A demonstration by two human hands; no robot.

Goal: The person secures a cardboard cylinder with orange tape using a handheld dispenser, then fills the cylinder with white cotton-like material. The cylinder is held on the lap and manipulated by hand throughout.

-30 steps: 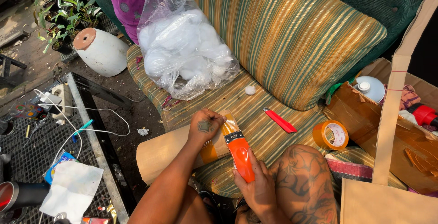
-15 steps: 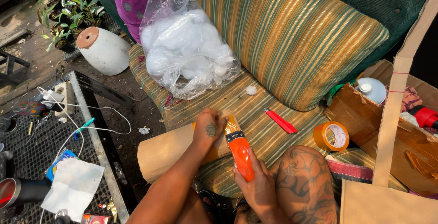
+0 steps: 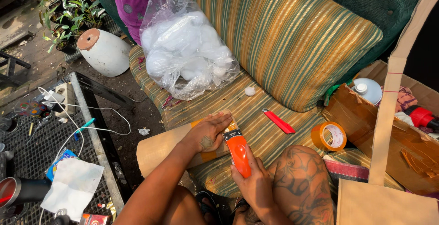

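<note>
Your left hand point(image 3: 208, 133) has flattened, fingers open, palm pressing the brown cardboard tube point(image 3: 160, 149) where it lies across the striped sofa cushion point(image 3: 256, 115); earlier, that hand was raised and loosely curled. Your right hand point(image 3: 254, 181) stays clamped around the orange tape dispenser point(image 3: 238, 154), its head against the tube. A tape roll point(image 3: 328, 136) lies nearby.

Bag point(image 3: 185, 53) on sofa point(image 3: 256, 110), tape roll point(image 3: 328, 136) right, pot point(image 3: 104, 51) left
</note>
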